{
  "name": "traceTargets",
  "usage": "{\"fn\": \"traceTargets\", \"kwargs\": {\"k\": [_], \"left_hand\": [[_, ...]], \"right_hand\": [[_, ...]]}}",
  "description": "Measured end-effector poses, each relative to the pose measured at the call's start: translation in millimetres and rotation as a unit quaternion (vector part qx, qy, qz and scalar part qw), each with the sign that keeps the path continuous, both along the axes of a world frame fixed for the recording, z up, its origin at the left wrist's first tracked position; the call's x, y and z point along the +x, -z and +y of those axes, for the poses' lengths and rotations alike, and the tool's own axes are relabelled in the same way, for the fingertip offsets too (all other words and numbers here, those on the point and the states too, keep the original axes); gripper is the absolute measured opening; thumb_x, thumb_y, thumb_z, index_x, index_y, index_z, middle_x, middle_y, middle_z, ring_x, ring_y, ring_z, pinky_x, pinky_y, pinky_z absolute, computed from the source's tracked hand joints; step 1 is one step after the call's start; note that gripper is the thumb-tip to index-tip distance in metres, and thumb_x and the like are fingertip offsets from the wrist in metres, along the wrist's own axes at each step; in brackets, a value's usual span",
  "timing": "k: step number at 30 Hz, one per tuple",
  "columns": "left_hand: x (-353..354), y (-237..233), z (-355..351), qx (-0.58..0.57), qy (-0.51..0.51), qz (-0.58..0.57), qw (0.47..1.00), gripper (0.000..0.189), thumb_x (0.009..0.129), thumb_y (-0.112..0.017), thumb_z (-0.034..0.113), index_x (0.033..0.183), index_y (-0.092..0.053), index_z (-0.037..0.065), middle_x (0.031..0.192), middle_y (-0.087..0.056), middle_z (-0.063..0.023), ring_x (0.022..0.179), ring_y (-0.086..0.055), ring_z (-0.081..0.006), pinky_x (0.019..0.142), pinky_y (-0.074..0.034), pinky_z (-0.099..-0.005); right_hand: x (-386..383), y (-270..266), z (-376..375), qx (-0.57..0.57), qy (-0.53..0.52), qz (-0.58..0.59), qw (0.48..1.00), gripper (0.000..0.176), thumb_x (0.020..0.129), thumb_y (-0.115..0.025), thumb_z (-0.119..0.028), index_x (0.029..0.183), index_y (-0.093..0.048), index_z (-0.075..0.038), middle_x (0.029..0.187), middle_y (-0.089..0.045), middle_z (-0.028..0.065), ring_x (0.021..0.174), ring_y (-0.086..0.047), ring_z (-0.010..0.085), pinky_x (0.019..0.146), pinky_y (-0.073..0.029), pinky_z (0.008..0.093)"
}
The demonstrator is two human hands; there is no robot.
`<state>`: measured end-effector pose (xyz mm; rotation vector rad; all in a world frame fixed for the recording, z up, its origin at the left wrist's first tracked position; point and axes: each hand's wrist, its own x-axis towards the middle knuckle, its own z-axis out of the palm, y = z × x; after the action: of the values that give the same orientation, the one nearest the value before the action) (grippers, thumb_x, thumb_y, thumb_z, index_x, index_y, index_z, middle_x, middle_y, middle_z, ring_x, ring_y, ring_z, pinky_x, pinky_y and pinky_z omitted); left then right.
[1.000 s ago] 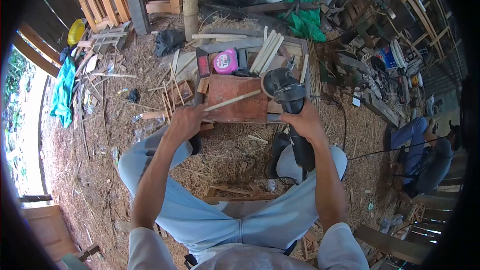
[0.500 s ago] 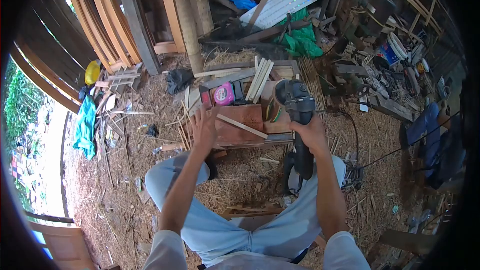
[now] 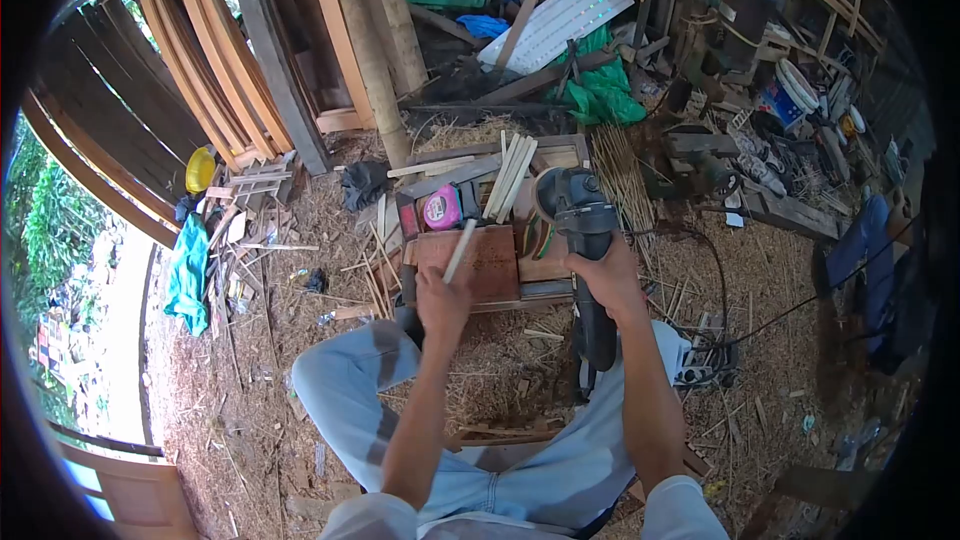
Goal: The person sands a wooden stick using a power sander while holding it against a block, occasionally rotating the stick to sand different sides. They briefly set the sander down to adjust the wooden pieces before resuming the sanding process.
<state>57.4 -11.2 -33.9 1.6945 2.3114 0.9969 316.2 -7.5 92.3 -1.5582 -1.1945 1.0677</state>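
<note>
Left hand [image 3: 443,302]: fingers closed together around the lower end of a thin pale wooden stick [image 3: 461,248]. The stick is raised and points up and away from the person, and its upper end shows over a flat reddish-brown wooden board [image 3: 492,270]. Whether the tip touches the board cannot be told.

Right hand [image 3: 606,276]: fingers wrapped tight around the body of a black angle grinder [image 3: 583,225]. The grinder's round head lies at the far right corner of the board, and its handle end runs back past the wrist toward the right knee. A black power cable [image 3: 722,285] loops away over the ground to the right.

Work surface: the board rests low on the ground in front of the person's knees, which are in light blue jeans [image 3: 520,460]. A round pink tape measure [image 3: 442,208] sits just behind the board. A bundle of pale wooden slats [image 3: 510,175] leans beside it, between the tape measure and the grinder head.

Surroundings: straw and wood shavings [image 3: 500,370] cover the floor. A turquoise cloth [image 3: 187,275] lies well to the left, with a yellow hard hat [image 3: 200,170] beyond it. A thick bamboo post [image 3: 385,50] stands behind the work area, and a crumpled green tarpaulin [image 3: 600,90] lies to its right.
</note>
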Motion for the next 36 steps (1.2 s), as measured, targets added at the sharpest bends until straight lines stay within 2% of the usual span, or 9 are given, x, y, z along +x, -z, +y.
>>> {"fn": "traceTargets", "kwargs": {"k": [5,8,9,12,16,19,22,25,36], "left_hand": [[-52.3,-42.4,-28.4,-0.005,0.236,-0.01,0.972,0.034,0.084,-0.058,0.002,0.118,-0.057,0.008,0.093,-0.06,-0.027,0.085,-0.059,-0.0484,0.072,-0.049,-0.0527],[-76.8,-35.5,-28.2,-0.035,0.304,-0.011,0.952,0.04,0.085,-0.059,0.002,0.125,-0.056,0.008,0.091,-0.064,-0.0251,0.089,-0.061,-0.0462,0.073,-0.05,-0.0523],[-83.4,-33.0,-28.0,-0.11,0.293,-0.052,0.948,0.04,0.086,-0.061,0.002,0.125,-0.057,0.007,0.093,-0.066,-0.0268,0.091,-0.062,-0.0464,0.075,-0.05,-0.0502],[-90.4,-56.7,-30.2,-0.154,0.316,-0.07,0.933,0.038,0.087,-0.061,0.006,0.125,-0.059,0.007,0.094,-0.066,-0.0278,0.093,-0.062,-0.0459,0.077,-0.05,-0.0488],[-97.9,-47.6,-28.6,-0.148,0.303,-0.099,0.936,0.027,0.093,-0.058,0.013,0.118,-0.061,0.006,0.093,-0.066,-0.0266,0.093,-0.061,-0.0458,0.076,-0.049,-0.0486],[-95.5,-64.7,-26.6,-0.24,0.277,-0.164,0.916,0.027,0.1,-0.051,0.021,0.111,-0.063,-0.001,0.082,-0.062,-0.0183,0.079,-0.062,-0.0251,0.075,-0.047,-0.0386],[-99.5,-47.7,-18.6,-0.251,0.265,-0.201,0.909,0.028,0.099,-0.05,0.02,0.105,-0.064,-0.004,0.078,-0.061,-0.0155,0.074,-0.058,-0.0232,0.071,-0.045,-0.038],[-96.3,-48.8,-19.8,-0.259,0.241,-0.195,0.915,0.029,0.098,-0.053,0.024,0.097,-0.064,-0.002,0.08,-0.064,-0.0212,0.076,-0.064,-0.0322,0.071,-0.047,-0.04],[-100.1,-42.8,-15.7,-0.254,0.25,-0.209,0.911,0.025,0.097,-0.051,0.021,0.095,-0.066,0.001,0.079,-0.064,-0.0202,0.076,-0.064,-0.032,0.072,-0.047,-0.04]], "right_hand": [[-8.6,12.9,-1.3,0.009,-0.015,-0.034,0.999,0.048,0.064,-0.079,-0.014,0.107,-0.059,-0.002,0.089,-0.065,0.0081,0.078,-0.062,0.0171,0.069,-0.05,0.0344],[-17.3,13.4,-3.1,-0.009,-0.07,-0.034,0.997,0.05,0.064,-0.079,-0.016,0.108,-0.059,-0.002,0.091,-0.066,0.0093,0.079,-0.062,0.0194,0.071,-0.05,0.0354],[-22.5,9.7,-3.6,-0.01,-0.074,-0.038,0.996,0.05,0.064,-0.079,-0.016,0.108,-0.059,-0.002,0.091,-0.066,0.0093,0.079,-0.062,0.0194,0.071,-0.05,0.0354],[-37.1,3.8,-7.8,0.003,-0.111,-0.104,0.988,0.053,0.065,-0.079,-0.017,0.111,-0.058,-0.002,0.092,-0.066,0.0104,0.082,-0.063,0.0227,0.075,-0.051,0.0367],[-55.1,12.9,-13.0,0.028,-0.179,-0.135,0.974,0.059,0.065,-0.081,-0.02,0.117,-0.058,-0.003,0.099,-0.066,0.014,0.089,-0.064,0.0289,0.084,-0.049,0.0395],[-64.6,26.0,-14.7,0.017,-0.23,-0.159,0.96,0.07,0.063,-0.079,-0.027,0.124,-0.053,-0.003,0.108,-0.066,0.02,0.102,-0.064,0.0374,0.088,-0.049,0.0432],[-71.5,32.9,-18.7,0.003,-0.237,-0.174,0.956,0.074,0.063,-0.078,-0.03,0.126,-0.05,-0.002,0.109,-0.066,0.0229,0.103,-0.063,0.0399,0.088,-0.049,0.0446],[-76.3,30.6,-19.8,-0.017,-0.246,-0.183,0.952,0.074,0.062,-0.078,-0.031,0.123,-0.051,0.0,0.108,-0.065,0.0254,0.102,-0.063,0.0418,0.088,-0.049,0.0456],[-69.9,32.6,-13.9,-0.042,-0.232,-0.206,0.95,0.073,0.062,-0.078,-0.03,0.122,-0.051,0.003,0.109,-0.065,0.025,0.102,-0.064,0.0395,0.088,-0.05,0.0434]]}}
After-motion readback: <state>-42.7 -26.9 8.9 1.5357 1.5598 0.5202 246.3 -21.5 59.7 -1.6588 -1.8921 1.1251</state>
